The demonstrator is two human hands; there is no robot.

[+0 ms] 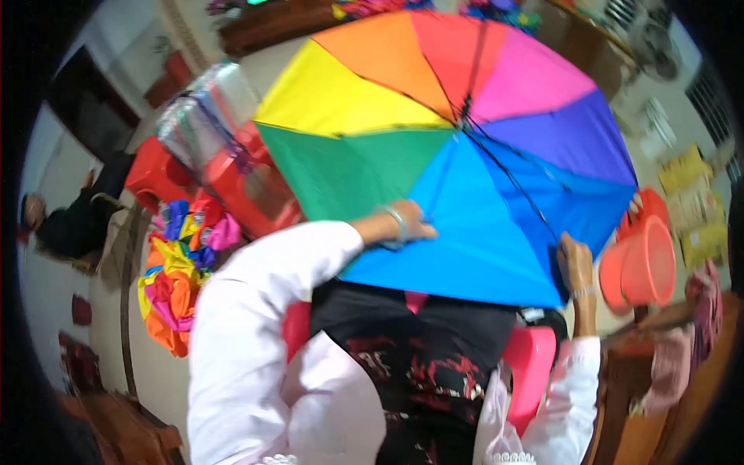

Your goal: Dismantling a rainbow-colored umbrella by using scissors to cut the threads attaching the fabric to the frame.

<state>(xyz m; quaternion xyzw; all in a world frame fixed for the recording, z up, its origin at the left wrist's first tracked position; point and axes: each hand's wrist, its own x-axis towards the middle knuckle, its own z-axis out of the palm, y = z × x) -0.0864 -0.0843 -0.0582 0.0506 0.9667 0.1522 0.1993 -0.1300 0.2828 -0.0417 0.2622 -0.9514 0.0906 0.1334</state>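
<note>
A rainbow-coloured umbrella is spread out in front of me, its inside facing up, with dark ribs meeting near its middle. My left hand rests against the blue panel near the green one, its fingers curled on the umbrella and a little blurred. At the near right edge, my right hand grips the umbrella with closed fingers, by a rib end. The near rim of the canopy lies over my lap. What exactly sits between the fingers of each hand is hidden.
Left of me, a heap of folded multicoloured cloth lies beside red plastic stools carrying a clear-wrapped bundle. An orange-red bucket stands at the right, with yellow packages beyond. A person sits at the far left.
</note>
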